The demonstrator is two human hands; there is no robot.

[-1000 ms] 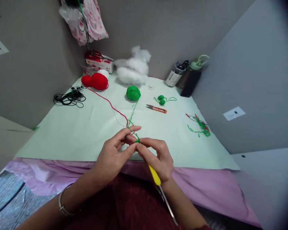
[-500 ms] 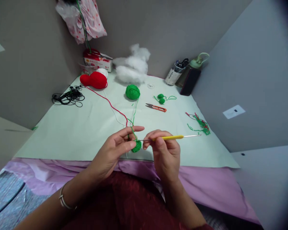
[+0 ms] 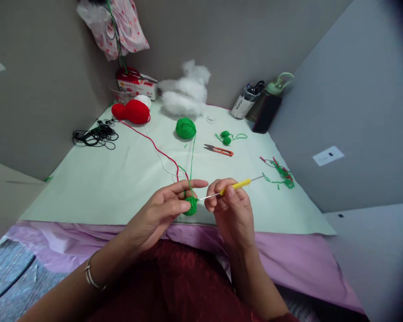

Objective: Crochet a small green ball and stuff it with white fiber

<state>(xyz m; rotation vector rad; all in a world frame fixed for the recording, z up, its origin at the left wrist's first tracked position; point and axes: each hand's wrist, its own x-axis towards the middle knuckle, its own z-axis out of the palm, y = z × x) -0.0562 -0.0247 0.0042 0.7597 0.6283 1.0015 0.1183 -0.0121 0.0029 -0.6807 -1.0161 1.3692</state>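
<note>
My left hand (image 3: 164, 206) pinches a small round green crochet piece (image 3: 191, 206) between thumb and fingers, its index finger stretched out with green yarn passing over it. That yarn runs up to a green yarn ball (image 3: 186, 129). In my right hand (image 3: 233, 205) is a crochet hook with a yellow handle (image 3: 241, 184); its thin metal tip is at the right edge of the green piece. The hook slants, its rear end higher and pointing right.
Orange thread snips (image 3: 219, 150) and two small green balls (image 3: 225, 137) lie beyond my right hand. Red yarn (image 3: 134, 112), black cords (image 3: 99, 135) and white stuffing (image 3: 184, 96) are further back. Yarn scraps (image 3: 283, 173) lie right, a bottle (image 3: 275, 88) behind.
The hook has tilted, its rear end swinging up and left. My right hand has shifted slightly right, and the yarn from the ball now hangs straighter over my left index finger.
</note>
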